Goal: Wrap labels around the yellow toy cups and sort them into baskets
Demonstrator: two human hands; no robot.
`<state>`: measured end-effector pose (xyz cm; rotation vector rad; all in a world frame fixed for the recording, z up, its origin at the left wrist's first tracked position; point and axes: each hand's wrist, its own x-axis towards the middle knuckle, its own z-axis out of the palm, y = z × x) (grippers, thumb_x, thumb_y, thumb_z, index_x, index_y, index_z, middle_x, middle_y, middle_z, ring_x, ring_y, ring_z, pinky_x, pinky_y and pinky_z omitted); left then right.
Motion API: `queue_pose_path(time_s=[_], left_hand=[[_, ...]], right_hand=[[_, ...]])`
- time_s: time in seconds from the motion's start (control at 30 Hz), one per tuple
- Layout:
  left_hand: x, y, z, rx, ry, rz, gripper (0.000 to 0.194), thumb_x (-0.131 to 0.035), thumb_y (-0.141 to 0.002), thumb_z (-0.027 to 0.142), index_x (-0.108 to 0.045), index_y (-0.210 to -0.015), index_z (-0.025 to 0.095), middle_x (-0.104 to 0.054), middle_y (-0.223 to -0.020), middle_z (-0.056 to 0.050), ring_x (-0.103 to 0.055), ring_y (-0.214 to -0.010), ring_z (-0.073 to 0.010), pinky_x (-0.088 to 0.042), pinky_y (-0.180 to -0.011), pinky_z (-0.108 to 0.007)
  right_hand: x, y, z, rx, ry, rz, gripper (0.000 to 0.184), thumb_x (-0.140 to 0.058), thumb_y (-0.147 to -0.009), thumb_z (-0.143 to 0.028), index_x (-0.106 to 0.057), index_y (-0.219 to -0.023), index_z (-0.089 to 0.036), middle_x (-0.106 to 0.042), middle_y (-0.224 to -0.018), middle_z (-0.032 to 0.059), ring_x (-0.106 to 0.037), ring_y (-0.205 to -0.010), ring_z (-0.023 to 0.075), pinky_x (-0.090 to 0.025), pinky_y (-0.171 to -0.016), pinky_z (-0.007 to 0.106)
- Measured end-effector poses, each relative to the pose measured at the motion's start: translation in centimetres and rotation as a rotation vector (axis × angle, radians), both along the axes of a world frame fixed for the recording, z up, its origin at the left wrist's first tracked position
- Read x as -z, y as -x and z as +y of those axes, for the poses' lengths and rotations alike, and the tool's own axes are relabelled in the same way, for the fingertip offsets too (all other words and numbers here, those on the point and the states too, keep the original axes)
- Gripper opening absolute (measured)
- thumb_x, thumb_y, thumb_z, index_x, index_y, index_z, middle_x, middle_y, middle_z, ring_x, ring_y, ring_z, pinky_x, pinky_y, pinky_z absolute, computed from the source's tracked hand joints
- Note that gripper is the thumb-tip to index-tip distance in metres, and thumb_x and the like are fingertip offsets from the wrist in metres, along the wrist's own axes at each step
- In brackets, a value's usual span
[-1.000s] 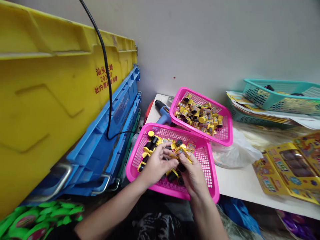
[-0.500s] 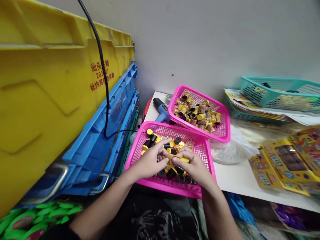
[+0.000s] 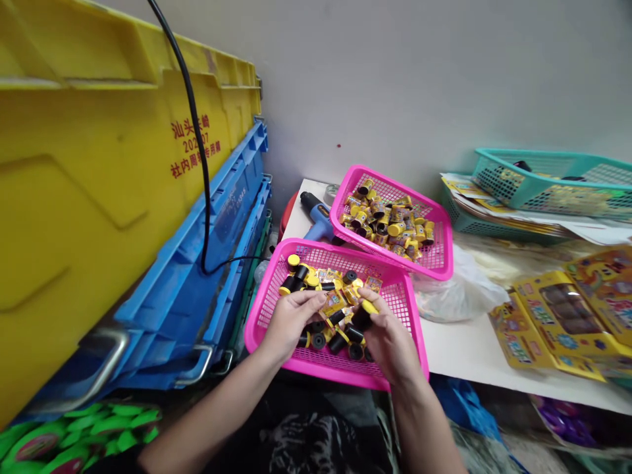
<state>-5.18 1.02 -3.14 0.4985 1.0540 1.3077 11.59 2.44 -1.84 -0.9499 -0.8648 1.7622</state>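
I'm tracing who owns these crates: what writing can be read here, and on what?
Yellow plastic crate, red print: "汕头", next character behind the cable.
Same crate: "202", hidden digit, "07".
Same crate: "社内周转专用", last character unclear.
Blue plastic crate: moulded mark, too blurred.
Yellow printed cards: too small.

The hot-pink lattice-mesh basket (image 3: 336, 249) holds black cylinders (image 3: 318, 340) with yellow caps, beside a yellow crate (image 3: 99, 197) with red lettering (image 3: 195, 141), blue crates (image 3: 197, 296) and a teal mesh basket (image 3: 498, 187).
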Motion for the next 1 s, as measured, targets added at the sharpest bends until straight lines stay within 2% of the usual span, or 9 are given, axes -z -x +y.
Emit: queue_pose_path(time_s=[0.1,0.2,0.3,0.4,0.5,0.73,0.8,0.87,1.0], left_hand=[[0.2,0.5,0.0,0.022,-0.059,0.167,0.029,-0.077,-0.068,0.038,-0.077,-0.087,0.016,-0.077,-0.092,-0.009,-0.071,-0.085,-0.0212,-0.054,-0.082,-0.031],[0.4,0.6,0.0,0.051,-0.103,0.266,0.029,-0.075,-0.07,0.04,-0.077,-0.089,0.017,-0.076,-0.096,-0.009,-0.069,-0.095,-0.0241,-0.052,-0.089,-0.033],[0.6,0.4,-0.2,0.07,-0.074,0.214,0.031,-0.074,-0.071,0.041,-0.077,-0.092,0.018,-0.076,-0.099,-0.009,-0.069,-0.096,-0.0255,-0.054,-0.085,-0.033],[0.5,0.2,-0.3,0.075,-0.035,0.091,0.032,-0.075,-0.071,0.041,-0.076,-0.093,0.017,-0.076,-0.099,-0.009,-0.071,-0.088,-0.0241,-0.057,-0.076,-0.032],[0.2,0.1,-0.3,0.097,-0.02,0.028,0.032,-0.075,-0.072,0.041,-0.076,-0.092,0.016,-0.076,-0.094,-0.009,-0.072,-0.081,-0.0214,-0.058,-0.071,-0.029],[-0.8,-0.1,-0.4,0.198,-0.005,0.11,0.035,-0.075,-0.07,0.041,-0.075,-0.095,0.016,-0.074,-0.094,-0.008,-0.069,-0.083,-0.0197,-0.058,-0.069,-0.028],[-1.0,-0.2,-0.6,0.227,-0.038,0.122,0.036,-0.079,-0.066,0.036,-0.073,-0.096,0.017,-0.073,-0.091,-0.006,-0.068,-0.077,-0.0168,-0.057,-0.066,-0.027],[-1.2,-0.3,-0.6,0.249,-0.074,0.142,0.035,-0.082,-0.062,0.029,-0.072,-0.093,0.017,-0.072,-0.087,-0.004,-0.066,-0.072,-0.0142,-0.055,-0.063,-0.024],[-1.4,-0.7,-0.7,0.245,-0.151,0.163,0.029,-0.081,-0.062,0.02,-0.072,-0.09,0.018,-0.072,-0.097,-0.004,-0.066,-0.088,-0.0165,-0.054,-0.075,-0.024]], right_hand=[[-1.2,-1.1,0.6,0.144,-0.018,-0.088,0.036,-0.07,-0.074,-0.029,-0.064,-0.11,-0.028,-0.068,-0.106,0.0019,-0.063,-0.096,0.0193,-0.049,-0.086,0.034],[-1.8,-1.6,0.9,0.218,-0.104,-0.13,0.036,-0.079,-0.068,-0.029,-0.066,-0.101,-0.028,-0.07,-0.094,0.0005,-0.066,-0.083,0.0165,-0.053,-0.075,0.029],[-1.4,-1.5,0.9,0.125,-0.152,-0.146,0.034,-0.081,-0.067,-0.03,-0.065,-0.097,-0.026,-0.07,-0.083,-0.0001,-0.066,-0.07,0.0148,-0.053,-0.063,0.026],[-0.4,-1.5,0.9,0.029,-0.154,-0.216,0.034,-0.079,-0.069,-0.033,-0.063,-0.098,-0.023,-0.07,-0.08,0.0007,-0.065,-0.066,0.0148,-0.053,-0.061,0.026],[0.3,-1.9,0.8,-0.004,-0.201,-0.35,0.034,-0.079,-0.068,-0.036,-0.064,-0.096,-0.023,-0.07,-0.084,0.0021,-0.065,-0.073,0.0173,-0.053,-0.067,0.029],[0.5,-2.1,0.5,-0.048,-0.498,-0.703,0.026,-0.075,-0.072,-0.034,-0.067,-0.096,-0.025,-0.067,-0.1,0.0045,-0.059,-0.097,0.0238,-0.044,-0.089,0.039],[0.8,-1.7,0.5,-0.088,-0.519,-0.643,0.031,-0.077,-0.07,-0.036,-0.067,-0.097,-0.026,-0.064,-0.105,0.0049,-0.057,-0.103,0.0251,-0.043,-0.092,0.039],[1.2,-1.2,0.3,-0.124,-0.453,-0.445,0.038,-0.073,-0.073,-0.046,-0.065,-0.106,-0.028,-0.06,-0.115,0.0058,-0.053,-0.113,0.0264,-0.042,-0.095,0.04],[1.7,-0.1,-0.2,-0.161,-0.103,0.011,0.041,-0.053,-0.087,-0.053,-0.059,-0.119,-0.029,-0.058,-0.125,0.0064,-0.054,-0.116,0.0249,-0.044,-0.095,0.04]])
